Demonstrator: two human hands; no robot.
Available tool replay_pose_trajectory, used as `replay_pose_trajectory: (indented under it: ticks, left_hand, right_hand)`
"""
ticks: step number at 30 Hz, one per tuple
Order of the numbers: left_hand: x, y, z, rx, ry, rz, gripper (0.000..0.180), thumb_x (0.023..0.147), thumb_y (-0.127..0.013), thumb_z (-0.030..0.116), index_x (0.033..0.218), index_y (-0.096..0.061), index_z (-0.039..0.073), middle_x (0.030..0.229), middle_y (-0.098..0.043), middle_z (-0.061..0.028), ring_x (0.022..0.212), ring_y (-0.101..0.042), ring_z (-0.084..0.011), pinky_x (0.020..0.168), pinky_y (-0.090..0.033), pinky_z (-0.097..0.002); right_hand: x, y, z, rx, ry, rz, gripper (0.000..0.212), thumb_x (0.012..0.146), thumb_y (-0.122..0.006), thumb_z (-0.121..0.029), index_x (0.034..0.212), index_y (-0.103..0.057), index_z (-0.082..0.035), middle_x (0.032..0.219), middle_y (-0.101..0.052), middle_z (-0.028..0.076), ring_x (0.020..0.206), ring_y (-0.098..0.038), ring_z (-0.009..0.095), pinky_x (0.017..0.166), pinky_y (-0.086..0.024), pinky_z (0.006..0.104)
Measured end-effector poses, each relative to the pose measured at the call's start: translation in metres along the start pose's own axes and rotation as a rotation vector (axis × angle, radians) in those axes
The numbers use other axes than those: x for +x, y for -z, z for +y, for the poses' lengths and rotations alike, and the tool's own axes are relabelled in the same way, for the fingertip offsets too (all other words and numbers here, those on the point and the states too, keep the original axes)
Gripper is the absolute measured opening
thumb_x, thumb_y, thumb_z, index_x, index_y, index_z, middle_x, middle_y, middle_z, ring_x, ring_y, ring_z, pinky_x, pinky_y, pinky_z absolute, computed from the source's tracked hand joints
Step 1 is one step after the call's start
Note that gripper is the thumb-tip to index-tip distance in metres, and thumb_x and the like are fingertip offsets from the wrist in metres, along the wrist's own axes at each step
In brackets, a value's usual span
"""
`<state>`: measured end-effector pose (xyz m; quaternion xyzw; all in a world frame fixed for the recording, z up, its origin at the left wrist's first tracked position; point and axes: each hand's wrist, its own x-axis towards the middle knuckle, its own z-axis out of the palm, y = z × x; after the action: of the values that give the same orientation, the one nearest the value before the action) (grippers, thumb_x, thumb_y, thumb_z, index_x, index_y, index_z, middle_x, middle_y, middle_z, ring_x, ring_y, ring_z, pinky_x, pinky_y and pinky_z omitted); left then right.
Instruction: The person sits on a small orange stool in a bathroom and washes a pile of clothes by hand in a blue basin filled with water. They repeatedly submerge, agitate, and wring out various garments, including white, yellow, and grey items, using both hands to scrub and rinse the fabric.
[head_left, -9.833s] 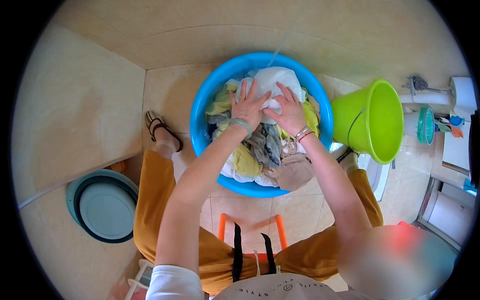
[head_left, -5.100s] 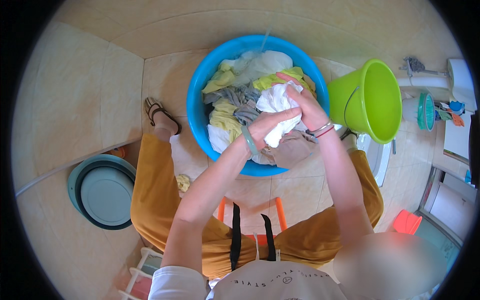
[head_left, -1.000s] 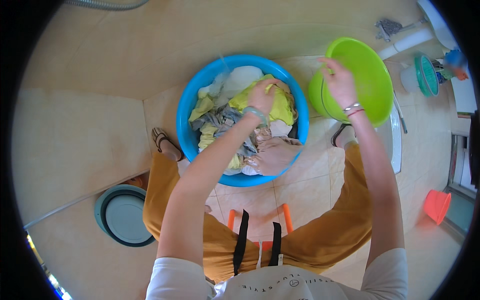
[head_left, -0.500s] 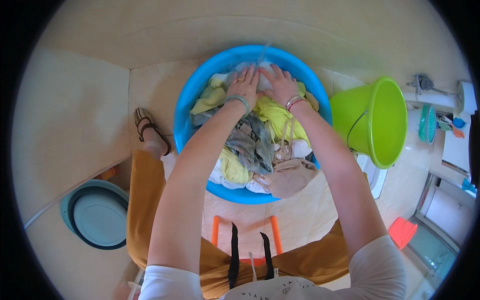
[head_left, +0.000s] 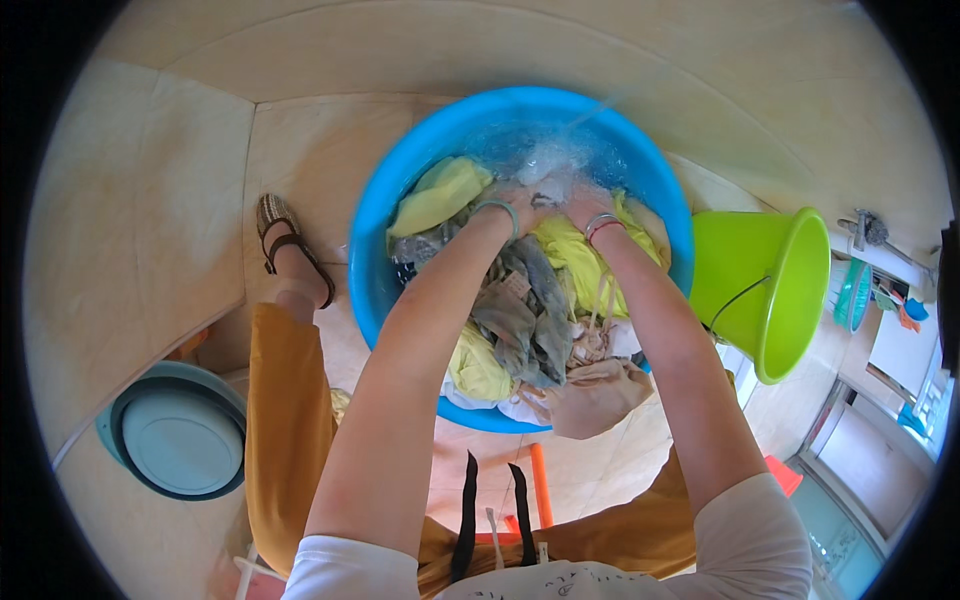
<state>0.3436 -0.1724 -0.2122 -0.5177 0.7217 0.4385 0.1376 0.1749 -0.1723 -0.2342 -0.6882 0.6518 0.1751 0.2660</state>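
A round blue tub [head_left: 375,300] full of wet laundry and water stands before me. My left hand [head_left: 522,204] and my right hand [head_left: 588,205] press side by side into the far half of the tub. Foam and splashing water cover their fingers, so their grip is hidden. A thin stream of water [head_left: 590,114] falls just beyond them. Beside my left wrist lies a yellow-green cloth [head_left: 442,194]. Grey garments [head_left: 520,310] fill the middle, and a bright yellow garment [head_left: 572,252] lies by my right wrist. A beige cloth [head_left: 602,396] hangs over the near rim.
To the right a lime-green bucket [head_left: 735,270] lies tilted against the tub. Nested grey-green basins [head_left: 182,440] sit at the lower left. An orange stool frame [head_left: 541,485] is below me, and my sandalled foot [head_left: 285,250] stands left of the tub.
Both hands have sunk lower into the water, and their fingers are now covered. White cloth around them has gone under, with more splashing. The view has shifted slightly.
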Motion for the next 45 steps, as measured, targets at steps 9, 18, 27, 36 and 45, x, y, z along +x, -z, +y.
replay_pose_trajectory:
  ticks: [9,18,27,36,45]
  left_hand:
    - [0.003,-0.025,-0.014,-0.335,-0.177,-0.041,0.056,0.094,-0.044,0.050,0.144,-0.033,0.029,0.145,-0.038,-0.0152,0.134,-0.035,-0.0318,0.110,-0.029,-0.0394]
    - [-0.019,-0.033,0.018,0.042,-0.235,-0.135,0.046,0.100,-0.026,0.040,0.145,-0.027,0.036,0.142,-0.044,-0.0115,0.127,-0.043,-0.0320,0.105,-0.035,-0.0387]
    - [-0.060,-0.040,0.027,0.217,-0.095,0.109,0.046,0.100,-0.023,0.041,0.145,-0.025,0.038,0.144,-0.037,-0.0165,0.123,-0.046,-0.0356,0.102,-0.038,-0.0420]
    - [-0.124,-0.018,0.027,-0.392,-0.361,0.237,0.092,0.073,-0.070,0.006,0.148,-0.021,0.030,0.148,-0.031,-0.0152,0.136,-0.029,-0.0355,0.111,-0.028,-0.0412]
    - [-0.171,0.042,0.124,-0.847,-0.773,0.326,0.037,0.090,-0.058,0.019,0.123,-0.055,0.003,0.118,-0.063,-0.0093,0.110,-0.057,-0.0182,0.096,-0.042,-0.0285]
  right_hand:
    - [-0.023,0.007,0.011,0.212,-0.072,-0.240,0.046,0.091,-0.050,-0.035,0.129,-0.051,-0.008,0.133,-0.050,0.019,0.118,-0.051,0.035,0.098,-0.041,0.0422]
    - [-0.070,-0.021,0.069,0.399,0.038,0.098,0.062,0.087,-0.057,-0.039,0.135,-0.042,-0.004,0.136,-0.045,0.022,0.118,-0.049,0.038,0.101,-0.039,0.0411]
    - [-0.191,-0.001,0.049,0.410,0.036,0.401,0.036,0.077,-0.069,-0.039,0.095,-0.069,-0.007,0.113,-0.064,0.011,0.103,-0.061,0.028,0.087,-0.047,0.0409]
    - [-0.259,0.078,0.014,0.931,0.067,0.679,0.017,0.082,-0.069,-0.015,0.082,-0.062,0.001,0.074,-0.059,0.009,0.066,-0.053,0.018,0.062,-0.041,0.0278]
    - [-0.346,0.209,-0.030,1.469,0.407,0.866,0.025,0.090,-0.063,-0.017,0.105,-0.060,0.003,0.091,-0.063,0.002,0.083,-0.056,0.010,0.076,-0.044,0.0234]
